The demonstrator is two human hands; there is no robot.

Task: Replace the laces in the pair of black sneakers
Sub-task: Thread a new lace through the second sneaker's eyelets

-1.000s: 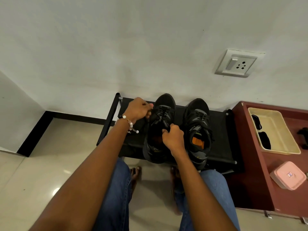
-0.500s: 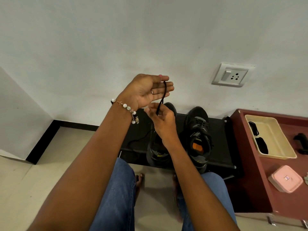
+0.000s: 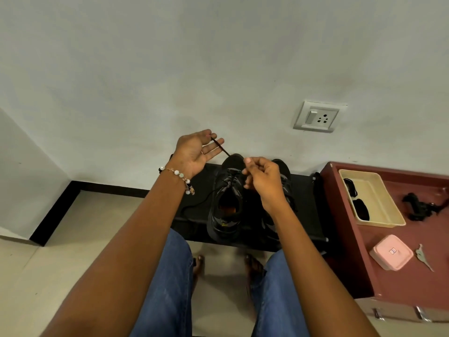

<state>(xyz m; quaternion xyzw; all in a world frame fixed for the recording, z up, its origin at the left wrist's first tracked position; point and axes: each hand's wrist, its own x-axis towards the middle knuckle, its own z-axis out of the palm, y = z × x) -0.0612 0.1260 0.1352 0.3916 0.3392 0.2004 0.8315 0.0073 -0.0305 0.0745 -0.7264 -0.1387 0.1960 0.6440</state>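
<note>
Head camera is showing you seated before a low black shoe rack [image 3: 194, 207], working the lace [image 3: 220, 147] out of the nearer-left black sneaker [image 3: 227, 203]. A second ago both of your hands were down on that shoe's tongue; now they are raised above it, and a length of black lace is stretching between them. Your left hand [image 3: 194, 154] is turned palm up with its fingers [image 3: 213, 148] straight and relaxed, the lace lying across them rather than gripped. Your right hand [image 3: 263, 181] is curled and pinching the lace near the toe end of the shoe. More lace is trailing loose across the rack to the left of the sneaker, which suggests the old lace is coming free of its upper eyelets. The second sneaker [image 3: 283, 176] is standing just beside the first, mostly hidden behind your right hand, and appears to be laced still. The job is therefore looking early: one lace partly out, none replaced. A cream tray [image 3: 386, 222] and a pink box [image 3: 391, 255] are sitting on the maroon cabinet [image 3: 359, 263] to your right.
</note>
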